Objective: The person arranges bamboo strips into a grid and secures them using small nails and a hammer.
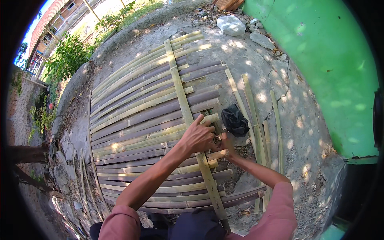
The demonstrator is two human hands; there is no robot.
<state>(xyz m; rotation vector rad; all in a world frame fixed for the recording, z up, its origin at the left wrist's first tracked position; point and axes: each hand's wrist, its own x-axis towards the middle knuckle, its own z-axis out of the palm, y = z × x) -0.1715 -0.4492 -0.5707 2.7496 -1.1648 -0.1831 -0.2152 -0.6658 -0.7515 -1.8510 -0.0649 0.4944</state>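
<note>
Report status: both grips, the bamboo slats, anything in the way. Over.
Left grip and right grip close together at right ends of bamboo slats; exact hold unclear. Crosspiece lies across slats. Crumpled black plastic just beyond right grip, possibly crowding it.

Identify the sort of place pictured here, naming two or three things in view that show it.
Probably an outdoor yard near a house: sun-dappled, cracked grey ground, leafy green plants beyond a low curved edge, and a building with a reddish roof in the background.
</note>
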